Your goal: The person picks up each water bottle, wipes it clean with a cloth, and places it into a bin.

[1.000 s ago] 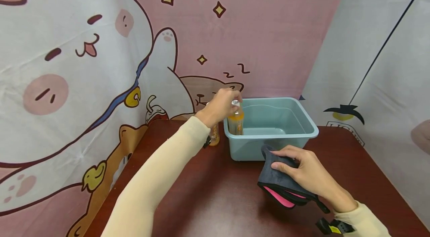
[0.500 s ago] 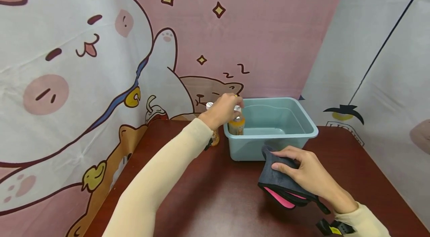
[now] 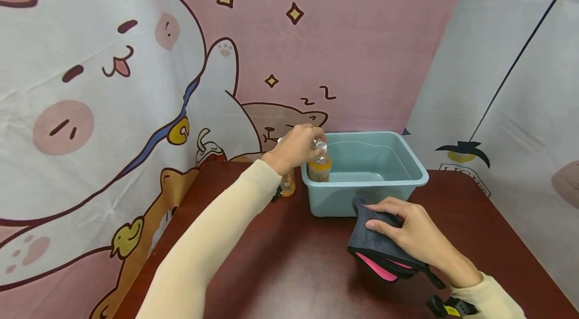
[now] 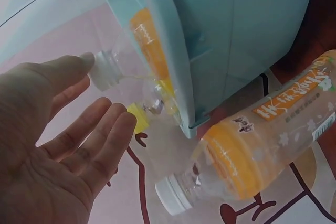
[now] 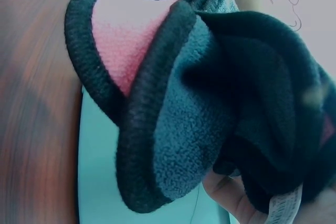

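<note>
In the head view my left hand (image 3: 296, 147) is over the near-left corner of a light blue plastic bin (image 3: 334, 201). A white-capped juice bottle (image 3: 319, 171) with an orange label stands inside that corner. The left wrist view shows my thumb at its white cap (image 4: 106, 71), the other fingers spread and loosely extended. Just below them, a yellow cap (image 4: 138, 117) tops another bottle in the bin. My right hand (image 3: 413, 231) grips a folded dark grey cloth (image 3: 380, 243) with black edging and pink inside, in front of the bin. Part of that hand is hidden behind the cloth in the right wrist view.
Another white-capped juice bottle (image 4: 252, 150) stands on the table outside the bin's left wall, partly behind my left wrist in the head view. The dark red table (image 3: 271, 269) ends against a wall hanging (image 3: 362, 47) with cartoon animals.
The white-capped bottle sits slightly lower and further right in the bin's corner than a second ago. My left hand dipped and shifted a little with it. The right hand and cloth stayed still.
</note>
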`<action>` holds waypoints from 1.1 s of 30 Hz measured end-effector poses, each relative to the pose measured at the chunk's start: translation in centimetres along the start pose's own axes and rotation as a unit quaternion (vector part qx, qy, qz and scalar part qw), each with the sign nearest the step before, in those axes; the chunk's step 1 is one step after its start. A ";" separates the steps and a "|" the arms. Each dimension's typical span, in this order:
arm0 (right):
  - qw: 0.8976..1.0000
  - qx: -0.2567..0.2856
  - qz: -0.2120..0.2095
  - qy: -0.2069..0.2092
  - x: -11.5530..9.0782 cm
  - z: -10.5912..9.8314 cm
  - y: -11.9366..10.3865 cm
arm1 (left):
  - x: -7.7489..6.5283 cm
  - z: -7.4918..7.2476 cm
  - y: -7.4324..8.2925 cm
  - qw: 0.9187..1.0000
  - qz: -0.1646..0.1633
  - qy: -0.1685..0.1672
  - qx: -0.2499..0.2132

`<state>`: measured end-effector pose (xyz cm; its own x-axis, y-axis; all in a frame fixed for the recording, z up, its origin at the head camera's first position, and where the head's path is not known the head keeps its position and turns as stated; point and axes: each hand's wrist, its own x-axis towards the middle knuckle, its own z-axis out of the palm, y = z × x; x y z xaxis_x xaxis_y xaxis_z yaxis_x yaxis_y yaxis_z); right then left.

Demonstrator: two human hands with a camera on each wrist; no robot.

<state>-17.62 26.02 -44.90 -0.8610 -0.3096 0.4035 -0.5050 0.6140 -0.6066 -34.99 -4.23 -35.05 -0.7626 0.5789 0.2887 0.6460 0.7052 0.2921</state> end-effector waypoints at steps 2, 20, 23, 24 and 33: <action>1.000 -0.001 -0.001 0.001 0.0 0.0 0.0 | -0.2 -0.3 -0.2 1.000 -0.007 0.003 -0.017; 1.000 0.001 -0.005 0.001 0.0 -0.2 0.1 | -3.2 -1.7 -5.8 0.992 -0.099 0.072 -0.008; 1.000 0.003 -0.003 -0.001 0.0 -0.2 0.1 | -3.8 -1.6 -6.6 0.992 -0.103 0.068 -0.015; 1.000 0.003 -0.003 -0.001 0.0 -0.2 0.1 | -3.9 -1.6 -6.8 0.992 -0.102 0.068 -0.017; 1.000 -0.002 -0.002 0.001 0.0 -0.4 0.0 | -4.3 -1.3 -7.9 0.992 -0.101 0.065 -0.042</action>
<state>-17.56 26.32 -44.62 -0.8585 -0.3105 0.4081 -0.5088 0.6148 -0.6026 -36.75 -12.80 -37.39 -0.8694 0.3671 0.3308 0.4850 0.7619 0.4293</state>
